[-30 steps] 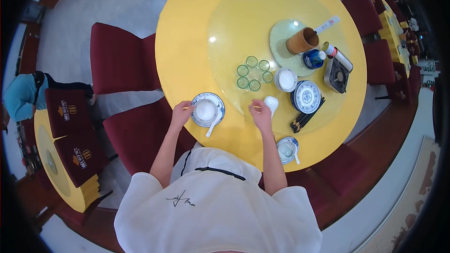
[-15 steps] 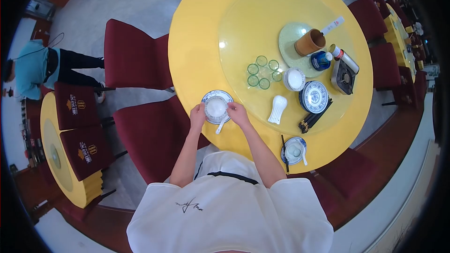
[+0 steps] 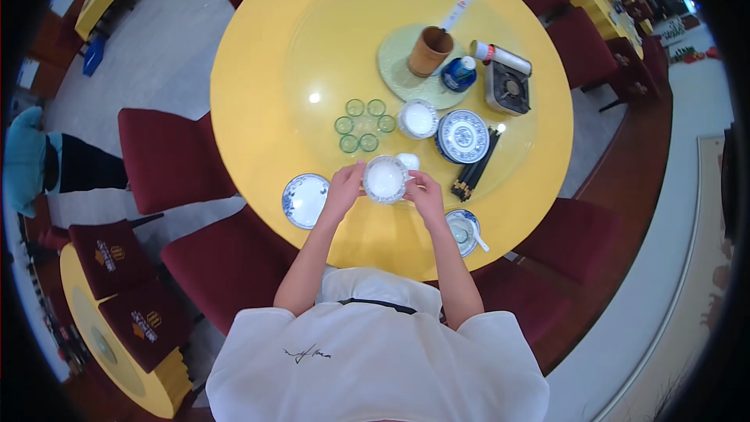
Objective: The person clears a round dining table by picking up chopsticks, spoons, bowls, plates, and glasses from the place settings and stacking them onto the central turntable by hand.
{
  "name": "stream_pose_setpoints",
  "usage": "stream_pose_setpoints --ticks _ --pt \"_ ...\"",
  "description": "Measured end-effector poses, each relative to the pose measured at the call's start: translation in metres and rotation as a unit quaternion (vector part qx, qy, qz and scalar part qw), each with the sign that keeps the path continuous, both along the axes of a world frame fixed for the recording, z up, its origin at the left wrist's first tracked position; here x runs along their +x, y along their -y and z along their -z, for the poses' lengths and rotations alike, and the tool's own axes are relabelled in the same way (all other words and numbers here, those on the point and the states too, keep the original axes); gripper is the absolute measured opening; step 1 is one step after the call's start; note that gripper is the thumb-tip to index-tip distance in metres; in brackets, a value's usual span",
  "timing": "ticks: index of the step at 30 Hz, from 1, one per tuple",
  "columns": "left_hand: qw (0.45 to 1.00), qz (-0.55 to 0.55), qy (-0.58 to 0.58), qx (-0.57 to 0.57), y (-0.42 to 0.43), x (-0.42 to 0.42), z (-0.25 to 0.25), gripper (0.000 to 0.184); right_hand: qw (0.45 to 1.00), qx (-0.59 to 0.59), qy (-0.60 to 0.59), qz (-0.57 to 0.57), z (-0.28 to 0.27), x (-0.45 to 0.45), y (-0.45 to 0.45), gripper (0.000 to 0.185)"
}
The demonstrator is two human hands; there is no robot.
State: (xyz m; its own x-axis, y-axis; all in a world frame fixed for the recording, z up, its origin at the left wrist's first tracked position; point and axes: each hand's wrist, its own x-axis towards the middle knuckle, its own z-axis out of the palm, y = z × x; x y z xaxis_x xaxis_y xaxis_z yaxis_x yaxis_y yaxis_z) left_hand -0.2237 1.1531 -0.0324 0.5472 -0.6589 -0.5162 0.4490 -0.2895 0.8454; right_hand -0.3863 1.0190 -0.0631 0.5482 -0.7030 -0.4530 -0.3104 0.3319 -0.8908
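A white bowl is held up between my two hands, above the near side of the yellow table. My left hand is closed on its left rim, and my right hand grips its right side. Just left of my left hand lies a blue-patterned plate with nothing on it. Behind the bowl, the white soup spoons are partly hidden. Right of my right hand is a place setting: a patterned plate carrying a green glass and a white spoon.
On the glass turntable stand several green glasses, stacked bowls, stacked plates, black chopsticks, a wooden cup, a blue bottle and a portable stove. Maroon chairs surround it. A person is at left.
Both hands have lifted the bowl off its plate and carried it right, toward the stacked spoons. The plate stays behind, and no spoon shows on it now. The view has shifted right.
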Motion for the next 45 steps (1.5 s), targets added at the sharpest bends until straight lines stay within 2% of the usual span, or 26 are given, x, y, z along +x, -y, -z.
stream_pose_setpoints --ticks 2,5,8,11,14,17,20,40,45 --pt "0.999 0.033 0.005 -0.034 0.044 0.001 -0.011 0.047 0.999 -0.005 0.002 0.033 -0.003 -0.011 0.029 0.032" --pt "0.973 0.142 0.179 -0.036 0.121 0.025 0.033 0.047 0.993 0.004 0.051 0.108 -0.017 -0.004 0.068 0.038" --pt "0.945 0.147 0.291 -0.004 0.156 0.032 0.013 0.047 0.994 0.022 0.034 0.098 -0.005 0.006 0.098 0.041" --pt "0.936 0.101 0.336 0.011 0.181 0.042 0.041 0.044 0.992 0.053 0.033 0.109 0.004 0.022 0.118 0.043" --pt "0.927 0.056 0.37 0.021 0.195 0.045 0.063 0.031 0.992 0.059 0.033 0.105 0.013 0.034 0.132 0.044" --pt "0.906 0.105 0.41 0.021 0.197 0.049 0.063 0.032 0.992 0.061 0.021 0.104 0.024 0.04 0.136 0.045" --pt "0.895 0.131 0.426 0.017 0.2 0.05 0.067 0.042 0.992 0.058 0.009 0.109 0.03 0.042 0.138 0.046" --pt "0.886 0.135 0.444 0.024 0.209 0.05 0.065 0.03 0.993 -0.087 -0.055 0.059 0.051 0.043 0.146 0.053" --pt "0.89 0.156 0.427 0.046 0.211 0.054 0.066 0.031 0.995 -0.066 -0.062 0.05 0.052 0.046 0.148 0.052"
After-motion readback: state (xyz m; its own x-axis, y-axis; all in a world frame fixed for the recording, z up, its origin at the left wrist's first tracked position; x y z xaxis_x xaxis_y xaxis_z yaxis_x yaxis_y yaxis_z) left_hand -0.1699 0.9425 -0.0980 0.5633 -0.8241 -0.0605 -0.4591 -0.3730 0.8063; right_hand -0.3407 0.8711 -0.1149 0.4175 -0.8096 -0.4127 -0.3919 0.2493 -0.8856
